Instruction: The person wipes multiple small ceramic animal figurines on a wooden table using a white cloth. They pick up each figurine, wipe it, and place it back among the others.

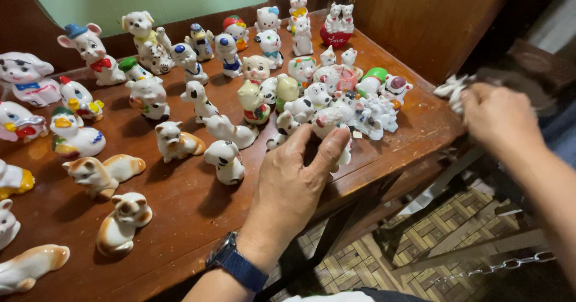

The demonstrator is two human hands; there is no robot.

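Left hand [291,185] is closing its fingers on a small white figurine [336,128]; right hand [498,117] is gripping a white spotted one [453,89].

No packages, signs or screens anywhere here; just a red heart-shaped base [335,37] carrying white lettering, back of the desk [198,209].

The scene is viewed by one head-worn camera, angled steeply down, close over the counter [180,209] and its near edge.
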